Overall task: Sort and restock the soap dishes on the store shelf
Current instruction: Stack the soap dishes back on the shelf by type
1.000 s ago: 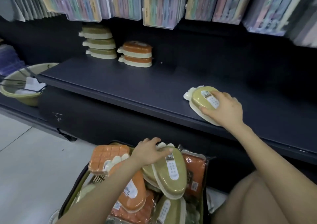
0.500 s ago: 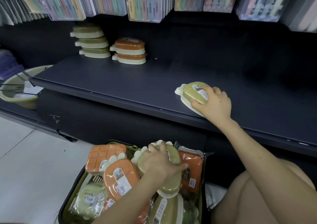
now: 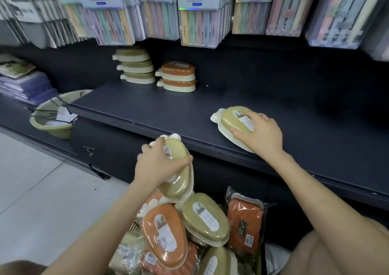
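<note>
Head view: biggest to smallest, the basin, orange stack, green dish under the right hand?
1. basin
2. green dish under the right hand
3. orange stack, though it sits farther back, so true size is unsure

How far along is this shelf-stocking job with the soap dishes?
Early on. Done: a green stack of three and an orange stack of two sit at the back of the shelf. In hand: the right hand grips a green dish at the shelf's front; the left hand holds a second green dish just below the edge. Left: a pile of green and orange dishes underneath.

Left hand point(image 3: 156, 166), right hand point(image 3: 262, 135) and forearms point(image 3: 315, 190) are bare.
</note>
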The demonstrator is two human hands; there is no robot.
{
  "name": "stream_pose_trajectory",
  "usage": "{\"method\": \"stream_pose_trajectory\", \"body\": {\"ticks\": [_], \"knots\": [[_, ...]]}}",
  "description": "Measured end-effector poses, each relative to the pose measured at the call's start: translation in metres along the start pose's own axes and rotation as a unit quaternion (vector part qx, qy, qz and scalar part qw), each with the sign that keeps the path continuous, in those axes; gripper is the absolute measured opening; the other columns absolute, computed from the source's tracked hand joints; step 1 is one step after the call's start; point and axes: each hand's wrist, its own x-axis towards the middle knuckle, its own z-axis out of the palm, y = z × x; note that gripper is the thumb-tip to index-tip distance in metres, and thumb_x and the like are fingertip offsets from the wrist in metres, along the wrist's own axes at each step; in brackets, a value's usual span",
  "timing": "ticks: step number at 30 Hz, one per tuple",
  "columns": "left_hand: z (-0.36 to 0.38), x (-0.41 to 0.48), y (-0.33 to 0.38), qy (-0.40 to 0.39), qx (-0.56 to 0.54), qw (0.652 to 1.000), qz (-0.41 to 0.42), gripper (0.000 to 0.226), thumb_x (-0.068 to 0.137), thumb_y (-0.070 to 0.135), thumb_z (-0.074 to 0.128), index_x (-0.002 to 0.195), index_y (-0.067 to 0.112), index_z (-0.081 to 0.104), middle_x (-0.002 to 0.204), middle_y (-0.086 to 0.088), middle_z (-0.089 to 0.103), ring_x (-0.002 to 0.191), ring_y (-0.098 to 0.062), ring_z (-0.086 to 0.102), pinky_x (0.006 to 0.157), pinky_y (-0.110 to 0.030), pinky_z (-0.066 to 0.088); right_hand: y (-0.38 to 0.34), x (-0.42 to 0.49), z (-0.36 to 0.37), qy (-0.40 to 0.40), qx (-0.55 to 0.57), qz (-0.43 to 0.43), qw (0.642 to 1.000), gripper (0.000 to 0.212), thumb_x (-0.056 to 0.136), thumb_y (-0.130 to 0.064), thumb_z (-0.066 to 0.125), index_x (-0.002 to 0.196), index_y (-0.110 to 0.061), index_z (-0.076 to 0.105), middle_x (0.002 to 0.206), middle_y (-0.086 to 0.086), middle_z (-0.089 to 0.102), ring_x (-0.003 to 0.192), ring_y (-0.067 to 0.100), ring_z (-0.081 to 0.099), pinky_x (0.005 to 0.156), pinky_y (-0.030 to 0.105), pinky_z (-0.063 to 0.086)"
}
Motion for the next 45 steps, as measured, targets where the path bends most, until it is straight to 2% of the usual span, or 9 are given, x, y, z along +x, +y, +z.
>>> {"method": "stream_pose_trajectory", "body": {"ticks": [6,14,19,22,25,30,33,38,45], "knots": [[-0.054,0.082,-0.006,0.099,-0.009,0.992,-0.072,0.091,0.068,0.068,0.067,0.140,0.024,0.035,0.134,-0.016,0.038,0.121,-0.039,0.044,0.090,-0.041,0.041,-0.047,0.030,0.026,-0.077,-0.016,-0.046,0.996,0.065,0.080,-0.059,0.062,0.137,-0.032,0.046,0.121,0.002,0.055,0.107,0.027,0.050,0.092,0.036,0.042],[-0.086,0.187,-0.020,0.140,0.042,0.983,-0.113,0.089,0.066,0.065,0.069,0.132,0.013,0.041,0.129,-0.016,0.041,0.120,-0.039,0.043,0.084,-0.043,0.043,-0.073,0.063,0.064,-0.102,-0.009,-0.068,0.992,0.063,0.079,-0.055,0.063,0.136,-0.033,0.048,0.118,-0.001,0.055,0.104,0.025,0.053,0.089,0.034,0.044],[-0.100,0.232,-0.040,0.127,0.039,0.976,-0.174,0.088,0.072,0.070,0.063,0.136,0.015,0.037,0.131,-0.016,0.037,0.120,-0.037,0.042,0.075,-0.041,0.038,-0.088,0.077,0.080,-0.116,0.009,-0.075,0.990,0.063,0.080,-0.059,0.063,0.136,-0.037,0.046,0.127,-0.003,0.050,0.116,0.025,0.048,0.091,0.033,0.040],[-0.101,0.248,-0.052,0.110,0.034,0.972,-0.204,0.088,0.075,0.073,0.057,0.139,0.017,0.035,0.133,-0.016,0.035,0.120,-0.037,0.041,0.078,-0.040,0.036,-0.095,0.082,0.081,-0.134,-0.062,-0.076,0.986,0.072,0.077,-0.067,0.062,0.140,-0.043,0.038,0.142,-0.004,0.037,0.125,0.023,0.039,0.091,0.033,0.040],[-0.105,0.258,-0.060,0.098,0.027,0.972,-0.212,0.089,0.078,0.077,0.047,0.142,0.016,0.033,0.136,-0.017,0.032,0.123,-0.037,0.038,0.088,-0.043,0.037,-0.101,0.082,0.083,-0.134,-0.064,-0.081,0.986,0.073,0.077,-0.062,0.065,0.141,-0.041,0.038,0.136,-0.002,0.040,0.120,0.022,0.044,0.089,0.033,0.042],[-0.116,0.265,-0.090,0.071,-0.141,0.977,-0.146,0.080,0.091,0.065,0.032,0.149,0.010,0.026,0.143,-0.019,0.038,0.121,-0.036,0.046,0.100,-0.043,0.044,-0.142,0.080,0.085,-0.052,0.103,-0.096,0.989,0.062,0.078,-0.050,0.071,0.134,-0.036,0.050,0.128,-0.006,0.051,0.116,0.015,0.050,0.095,0.032,0.042],[-0.119,0.254,-0.117,0.132,-0.186,0.971,-0.076,0.062,0.097,0.048,0.037,0.145,0.008,0.035,0.142,-0.010,0.046,0.119,-0.030,0.050,0.101,-0.038,0.042,-0.192,0.089,0.097,-0.029,0.169,-0.138,0.975,0.062,0.077,-0.050,0.071,0.133,-0.033,0.052,0.132,-0.008,0.052,0.120,0.013,0.048,0.100,0.032,0.041],[-0.129,0.247,-0.160,0.255,-0.165,0.952,-0.023,0.040,0.100,0.031,0.040,0.132,0.010,0.053,0.130,-0.012,0.057,0.117,-0.029,0.052,0.090,-0.035,0.037,-0.272,0.104,0.145,-0.060,0.116,-0.214,0.968,0.067,0.082,-0.057,0.063,0.141,-0.031,0.042,0.140,0.001,0.043,0.124,0.023,0.044,0.098,0.038,0.041],[-0.128,0.273,-0.194,0.264,-0.145,0.952,0.052,0.036,0.101,0.022,0.041,0.132,0.010,0.054,0.128,-0.009,0.058,0.117,-0.024,0.051,0.094,-0.031,0.036,-0.301,0.109,0.168,-0.085,-0.010,-0.241,0.967,0.065,0.084,-0.062,0.058,0.142,-0.040,0.038,0.153,0.004,0.023,0.130,0.029,0.033,0.094,0.038,0.040]]}}
